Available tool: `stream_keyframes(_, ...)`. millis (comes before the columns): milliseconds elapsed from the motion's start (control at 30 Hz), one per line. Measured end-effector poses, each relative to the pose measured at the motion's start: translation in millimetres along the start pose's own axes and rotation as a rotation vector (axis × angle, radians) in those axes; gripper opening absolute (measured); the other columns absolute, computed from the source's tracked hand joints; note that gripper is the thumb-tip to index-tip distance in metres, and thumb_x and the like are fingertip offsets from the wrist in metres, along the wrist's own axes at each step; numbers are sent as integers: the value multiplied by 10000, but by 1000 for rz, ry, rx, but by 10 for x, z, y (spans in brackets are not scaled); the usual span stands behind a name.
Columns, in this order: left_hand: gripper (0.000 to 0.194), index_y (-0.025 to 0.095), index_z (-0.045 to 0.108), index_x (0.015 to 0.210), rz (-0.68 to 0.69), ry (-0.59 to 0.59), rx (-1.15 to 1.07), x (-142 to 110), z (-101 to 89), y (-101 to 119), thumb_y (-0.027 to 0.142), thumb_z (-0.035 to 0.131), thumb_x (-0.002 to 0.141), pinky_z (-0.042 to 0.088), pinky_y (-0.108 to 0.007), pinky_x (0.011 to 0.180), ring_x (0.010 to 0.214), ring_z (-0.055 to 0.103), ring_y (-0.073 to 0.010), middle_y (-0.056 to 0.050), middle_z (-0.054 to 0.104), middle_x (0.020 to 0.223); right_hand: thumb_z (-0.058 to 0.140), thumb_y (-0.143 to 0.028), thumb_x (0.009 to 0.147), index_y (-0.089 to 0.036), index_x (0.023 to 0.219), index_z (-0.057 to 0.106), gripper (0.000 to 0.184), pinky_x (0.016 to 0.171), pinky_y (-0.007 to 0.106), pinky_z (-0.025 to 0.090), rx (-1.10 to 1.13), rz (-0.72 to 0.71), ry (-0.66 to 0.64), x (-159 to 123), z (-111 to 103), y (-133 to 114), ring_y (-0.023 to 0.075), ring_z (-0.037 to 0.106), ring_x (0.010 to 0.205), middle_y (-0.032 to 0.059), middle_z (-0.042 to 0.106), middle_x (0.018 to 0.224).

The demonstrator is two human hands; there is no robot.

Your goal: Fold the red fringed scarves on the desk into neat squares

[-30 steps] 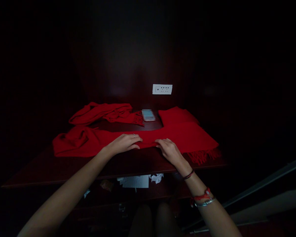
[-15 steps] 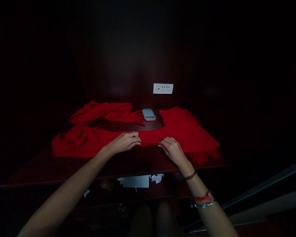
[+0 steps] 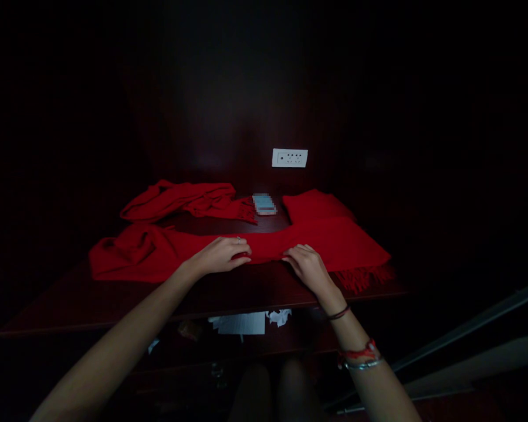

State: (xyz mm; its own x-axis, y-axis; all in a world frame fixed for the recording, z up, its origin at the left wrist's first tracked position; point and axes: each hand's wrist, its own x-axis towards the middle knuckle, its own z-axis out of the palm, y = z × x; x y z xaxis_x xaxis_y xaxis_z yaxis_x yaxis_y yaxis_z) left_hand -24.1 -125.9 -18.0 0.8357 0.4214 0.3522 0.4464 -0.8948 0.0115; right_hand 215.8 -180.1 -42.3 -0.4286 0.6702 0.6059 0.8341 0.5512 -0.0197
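A long red scarf (image 3: pixel 158 252) lies across a dark wooden table (image 3: pixel 255 287), with a fringed end hanging near the right front edge. My left hand (image 3: pixel 220 255) rests on its near edge at the middle, fingers curled and pinching the cloth. My right hand (image 3: pixel 305 265) sits a little to the right, fingers bent onto the same edge. A second red scarf (image 3: pixel 180 199) lies crumpled at the back left. A folded red cloth (image 3: pixel 317 205) lies at the back right.
A small pale box (image 3: pixel 264 203) sits at the back of the table between the cloths. A white socket plate (image 3: pixel 289 157) is on the dark wall behind. Papers (image 3: pixel 242 322) lie below the table edge. The room is very dark.
Both hands stay on the scarf's near edge. The right hand has edged slightly right and the cloth's left end has shifted a little left.
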Motion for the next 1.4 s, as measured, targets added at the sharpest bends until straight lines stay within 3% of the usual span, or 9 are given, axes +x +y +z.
stream_keyframes(133,263,173,522,926,18,43,54,110,129,177,386,424,807,382,-220,732,829,501,-136,-38,529,919,433,-237,816,-162,775,557,151,663,256,351,70,-26,21,5,10,7,149,501,699,46,587,715)
stream_keyframes(333,206,179,520,833,46,18,182,210,328,337,233,323,859,384,-208,671,742,496,-117,-24,510,805,458,-232,803,-164,765,566,133,665,261,353,109,-5,48,-24,-4,8,147,499,706,38,587,716)
stream_keyframes(533,154,172,508,805,107,-16,99,150,310,299,161,356,823,377,-204,656,730,478,-118,-25,495,807,446,-216,808,-174,904,575,166,672,286,342,-78,32,-18,-269,-115,-32,162,476,735,55,581,780)
stream_keyframes(700,183,176,518,855,100,-53,-70,151,233,327,294,379,839,388,-197,679,741,492,-111,-14,515,820,421,-181,817,-180,831,592,171,657,284,330,-212,39,-68,-381,-168,-32,164,456,714,48,571,745)
stream_keyframes(867,289,158,507,1008,19,35,-212,424,184,183,263,271,878,336,-241,874,961,469,-117,-52,531,1016,433,-183,811,-176,738,587,170,635,274,330,-220,34,-98,-359,-164,-41,151,444,664,35,547,679)
stream_keyframes(1000,357,205,409,1183,101,-221,-220,695,336,102,330,298,867,244,-334,964,1182,297,-164,-66,359,1281,436,-174,809,-168,719,580,170,636,253,346,-168,48,-101,-355,-156,-37,143,441,666,33,540,672)
stream_keyframes(1167,485,289,179,1296,-21,-460,-168,716,477,-11,459,250,847,134,-513,951,1249,94,-253,-51,131,1378,426,-172,814,-166,721,581,181,589,225,355,-100,83,-90,-383,-117,-8,134,443,660,31,531,668)
stream_keyframes(1300,489,291,169,1299,-160,-513,-93,651,452,-272,459,245,846,136,-504,951,1247,94,-265,-48,108,1384,432,-158,808,-160,738,591,174,612,222,369,-53,92,-120,-398,-112,6,132,450,673,33,532,678)
stream_keyframes(1400,442,230,286,1270,-195,-426,-26,657,434,-458,383,274,856,211,-411,956,1199,245,-236,-82,260,1331,428,-113,798,-160,782,595,174,645,219,380,-7,106,-145,-403,-124,7,131,457,707,35,537,716)
